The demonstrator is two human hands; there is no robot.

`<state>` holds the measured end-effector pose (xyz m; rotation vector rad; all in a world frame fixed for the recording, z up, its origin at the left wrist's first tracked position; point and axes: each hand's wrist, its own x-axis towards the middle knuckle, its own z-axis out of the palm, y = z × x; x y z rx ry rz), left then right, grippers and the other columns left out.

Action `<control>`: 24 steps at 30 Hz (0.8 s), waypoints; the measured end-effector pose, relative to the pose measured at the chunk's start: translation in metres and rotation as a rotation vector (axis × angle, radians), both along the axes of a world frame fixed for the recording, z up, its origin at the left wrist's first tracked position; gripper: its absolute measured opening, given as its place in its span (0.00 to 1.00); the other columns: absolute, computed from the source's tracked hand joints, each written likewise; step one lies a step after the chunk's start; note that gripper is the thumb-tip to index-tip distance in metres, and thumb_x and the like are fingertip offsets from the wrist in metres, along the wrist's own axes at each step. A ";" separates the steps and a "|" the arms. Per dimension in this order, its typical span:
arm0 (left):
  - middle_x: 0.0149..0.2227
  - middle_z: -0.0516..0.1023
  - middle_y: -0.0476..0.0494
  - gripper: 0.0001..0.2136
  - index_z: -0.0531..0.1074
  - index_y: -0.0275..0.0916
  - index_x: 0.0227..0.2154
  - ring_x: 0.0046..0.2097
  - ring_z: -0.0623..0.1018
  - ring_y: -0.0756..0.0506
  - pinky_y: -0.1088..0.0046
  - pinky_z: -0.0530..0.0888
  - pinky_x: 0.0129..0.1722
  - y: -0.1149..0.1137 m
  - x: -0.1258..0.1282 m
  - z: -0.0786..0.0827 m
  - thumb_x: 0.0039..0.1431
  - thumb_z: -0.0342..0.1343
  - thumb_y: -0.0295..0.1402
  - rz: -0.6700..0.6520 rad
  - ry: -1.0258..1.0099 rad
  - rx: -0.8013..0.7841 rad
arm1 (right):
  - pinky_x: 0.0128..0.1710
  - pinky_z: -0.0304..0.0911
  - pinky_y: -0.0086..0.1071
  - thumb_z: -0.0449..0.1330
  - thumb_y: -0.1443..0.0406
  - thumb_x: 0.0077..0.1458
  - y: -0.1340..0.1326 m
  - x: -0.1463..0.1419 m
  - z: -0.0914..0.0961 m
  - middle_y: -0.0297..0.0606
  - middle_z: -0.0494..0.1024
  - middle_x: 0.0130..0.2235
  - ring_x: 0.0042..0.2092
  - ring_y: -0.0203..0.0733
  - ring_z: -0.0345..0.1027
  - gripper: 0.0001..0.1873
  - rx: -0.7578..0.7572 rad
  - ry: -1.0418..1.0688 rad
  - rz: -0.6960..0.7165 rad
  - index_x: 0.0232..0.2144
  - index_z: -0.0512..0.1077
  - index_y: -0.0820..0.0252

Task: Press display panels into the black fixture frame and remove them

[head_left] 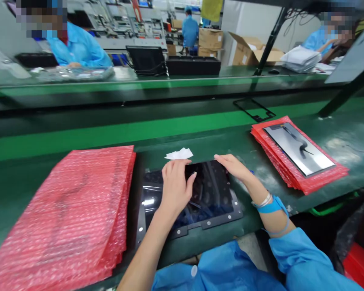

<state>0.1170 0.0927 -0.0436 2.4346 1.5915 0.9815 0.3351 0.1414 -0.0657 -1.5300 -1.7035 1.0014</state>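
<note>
A dark glossy display panel (210, 194) with a metal frame and clear film lies on the green bench in front of me. My left hand (175, 186) rests flat on its upper left part, fingers together near the far edge. My right hand (234, 166) lies flat along the panel's upper right edge, fingers stretched out. Neither hand grips anything. A blue wrist strap circles my right wrist. A small white wipe (178, 154) lies just beyond the panel.
A thick stack of pink bubble-wrap bags (69, 210) lies at left. At right, another panel (299, 147) rests on a smaller pink stack (315, 180). A black frame (254, 109) lies on the conveyor belt. Other people work across the line, among cardboard boxes.
</note>
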 end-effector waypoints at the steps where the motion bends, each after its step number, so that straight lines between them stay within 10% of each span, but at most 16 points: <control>1: 0.44 0.76 0.38 0.11 0.68 0.38 0.46 0.48 0.72 0.39 0.58 0.65 0.52 -0.003 -0.006 0.004 0.63 0.48 0.32 -0.028 -0.048 0.017 | 0.26 0.53 0.30 0.49 0.40 0.56 -0.002 -0.001 -0.002 0.29 0.62 0.18 0.24 0.36 0.57 0.31 -0.002 0.062 0.031 0.18 0.62 0.57; 5: 0.45 0.77 0.41 0.11 0.72 0.40 0.44 0.49 0.72 0.42 0.62 0.63 0.54 -0.014 -0.039 0.010 0.63 0.49 0.34 0.160 -0.370 0.053 | 0.25 0.52 0.30 0.51 0.34 0.50 -0.006 -0.003 -0.008 0.29 0.59 0.19 0.24 0.35 0.53 0.34 -0.005 0.248 0.059 0.17 0.59 0.57; 10: 0.31 0.78 0.43 0.16 0.77 0.38 0.29 0.40 0.76 0.40 0.65 0.70 0.43 -0.011 -0.067 -0.004 0.47 0.62 0.48 0.428 -1.081 -0.310 | 0.25 0.50 0.30 0.55 0.34 0.47 -0.007 -0.006 -0.008 0.28 0.57 0.18 0.23 0.34 0.50 0.34 -0.015 0.358 0.022 0.16 0.58 0.57; 20: 0.20 0.74 0.53 0.17 0.72 0.39 0.17 0.25 0.70 0.51 0.73 0.68 0.30 -0.009 -0.069 0.002 0.31 0.68 0.47 0.596 -1.531 -0.107 | 0.38 0.64 0.35 0.68 0.42 0.39 -0.021 -0.003 0.018 0.35 0.75 0.28 0.33 0.43 0.67 0.28 -0.180 0.433 0.316 0.30 0.76 0.59; 24: 0.21 0.75 0.53 0.19 0.72 0.38 0.19 0.25 0.71 0.51 0.73 0.69 0.30 -0.008 -0.073 0.001 0.30 0.69 0.47 0.596 -1.593 -0.110 | 0.38 0.65 0.35 0.67 0.46 0.45 -0.025 -0.007 0.017 0.37 0.78 0.31 0.35 0.43 0.69 0.23 -0.184 0.515 0.224 0.31 0.77 0.59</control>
